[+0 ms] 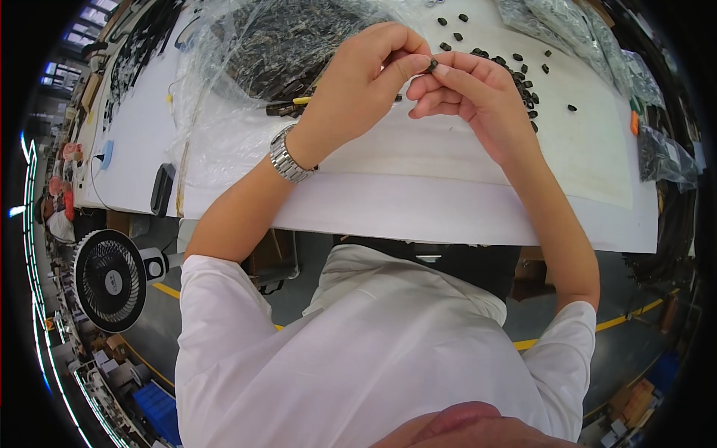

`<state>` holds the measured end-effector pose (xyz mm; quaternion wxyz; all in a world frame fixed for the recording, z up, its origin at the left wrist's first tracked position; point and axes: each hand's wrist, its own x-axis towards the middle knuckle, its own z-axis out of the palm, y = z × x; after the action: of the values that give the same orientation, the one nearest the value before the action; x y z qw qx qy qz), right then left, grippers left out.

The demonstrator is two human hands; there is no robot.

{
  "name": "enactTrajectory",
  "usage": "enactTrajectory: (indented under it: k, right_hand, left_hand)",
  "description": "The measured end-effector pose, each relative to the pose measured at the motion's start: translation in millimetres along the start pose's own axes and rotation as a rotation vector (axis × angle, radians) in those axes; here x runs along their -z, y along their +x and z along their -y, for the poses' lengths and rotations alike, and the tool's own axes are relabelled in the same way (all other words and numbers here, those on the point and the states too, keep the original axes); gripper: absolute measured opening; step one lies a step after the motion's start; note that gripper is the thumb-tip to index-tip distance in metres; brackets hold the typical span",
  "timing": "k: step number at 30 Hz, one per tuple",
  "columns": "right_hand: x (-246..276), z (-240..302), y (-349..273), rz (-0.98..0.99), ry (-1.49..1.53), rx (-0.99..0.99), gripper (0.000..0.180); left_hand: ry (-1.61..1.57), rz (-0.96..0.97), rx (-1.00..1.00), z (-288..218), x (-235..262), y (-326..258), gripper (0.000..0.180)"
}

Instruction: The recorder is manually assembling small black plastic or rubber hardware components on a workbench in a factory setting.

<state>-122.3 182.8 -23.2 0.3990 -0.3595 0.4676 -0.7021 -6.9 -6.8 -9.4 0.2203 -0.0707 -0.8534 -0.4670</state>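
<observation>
Left of the work I see a black round desk fan (112, 278) below the white tabletop (448, 209), and a flat black rectangular device (162, 189) at the table's edge. A clear crinkled plastic bag of dark parts (276, 45) lies behind the hands.

My left hand (358, 86), a silver metal wristwatch (290, 157) on its wrist, meets my right hand (467, 93) above the table. Both pinch one small black plastic piece (432, 65) between thumb and fingertips, so both grips are closed on it.

Judgement: the piece looks very light, rigid and smooth, easy to drop or flick away; a fingertip pinch on its opposite ends seems the only sensible hold.

Right of the hands, loose small black pieces (523, 82) lie scattered on the tabletop, near more clear bags (590, 37).

Hard to make out: the piece is mostly covered by fingertips, so I cannot tell its shape. The bag contents are blurred by glare. The table's far edge is cut off.
</observation>
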Motion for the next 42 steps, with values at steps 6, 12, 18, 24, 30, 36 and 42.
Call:
enactTrajectory:
  k: [6,12,18,24,30,36,42]
  right_hand:
    - [-12.3,0.0,-4.1,-0.128,-0.227,0.102,0.024]
    - [-32.8,8.7,-10.0,-0.285,-0.589,0.153,0.02]
    - [-23.1,-2.5,-6.2,-0.315,-0.872,0.264,0.016]
    - [-22.0,-6.1,-4.1,-0.288,-0.985,0.473,0.016]
    - [-20.9,-3.4,-5.3,-0.283,-1.077,0.463,0.013]
    - [1.7,21.2,-8.6,-0.413,-1.341,0.301,0.018]
    - [22.3,26.6,-12.4,-0.569,-1.751,0.287,0.016]
  left_hand:
    - [-0.003,-0.007,0.047,-0.2,-5.7,-1.3,0.021]
    - [-0.234,0.007,0.212,-7.1,-7.7,-2.8,0.022]
    - [-0.623,0.019,0.404,7.2,-11.3,-3.3,0.022]
    - [-0.586,-0.074,0.385,-2.9,-14.5,-3.1,0.024]
    - [-0.681,-0.015,0.409,-1.5,-7.5,-3.5,0.026]
    - [-0.223,-0.052,0.343,21.5,25.4,6.5,0.019]
    - [0.526,-0.176,-0.056,66.5,32.4,11.4,0.014]
